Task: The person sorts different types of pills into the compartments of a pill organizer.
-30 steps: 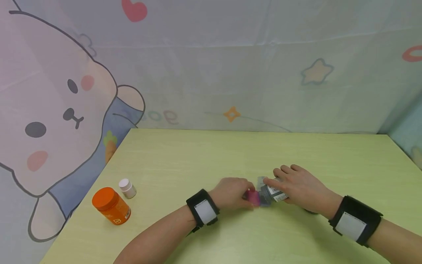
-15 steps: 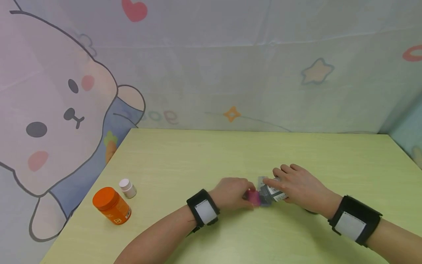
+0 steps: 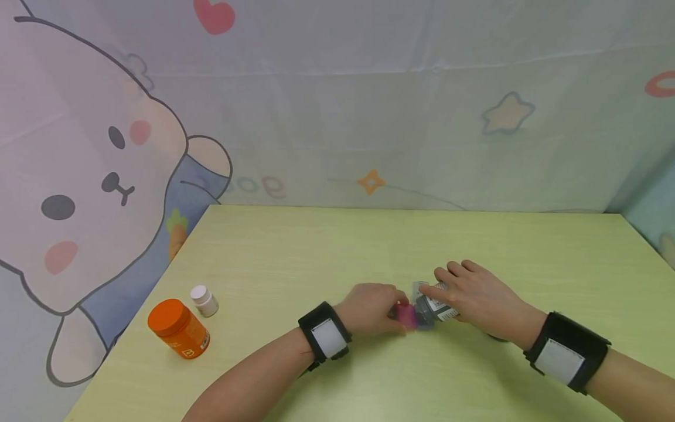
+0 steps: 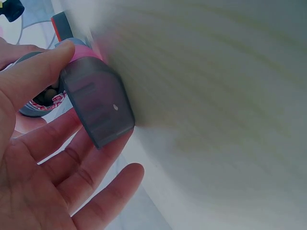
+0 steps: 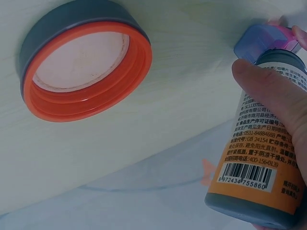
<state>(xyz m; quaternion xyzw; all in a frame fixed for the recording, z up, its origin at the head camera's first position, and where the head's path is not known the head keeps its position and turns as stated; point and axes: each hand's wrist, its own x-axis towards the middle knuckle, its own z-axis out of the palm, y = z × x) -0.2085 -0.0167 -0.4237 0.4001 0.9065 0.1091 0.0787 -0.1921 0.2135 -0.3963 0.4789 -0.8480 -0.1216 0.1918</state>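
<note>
My left hand (image 3: pixel 369 309) holds a small pill box (image 3: pixel 406 316) on the table, thumb and fingers at its dark translucent end (image 4: pixel 98 105). Pink and blue sections show beyond that end. My right hand (image 3: pixel 482 298) grips a dark grey supplement bottle (image 3: pixel 442 309) with a white and orange label, tilted so that its mouth is at the pill box. Round brownish tablets (image 4: pixel 50 94) show inside the bottle's open mouth in the left wrist view. Whether any lie in the box cannot be seen.
A grey screw cap (image 5: pixel 86 60) with an orange inner ring lies inside-up on the table (image 3: pixel 316 246), mostly hidden under my right wrist in the head view. At the left stand an orange jar (image 3: pixel 178 329) and a small white bottle (image 3: pixel 204 301). A printed cloth hangs behind.
Almost nothing differs. My right hand and the tilted bottle have shifted very slightly, while the left hand keeps the pill box in the same spot.
</note>
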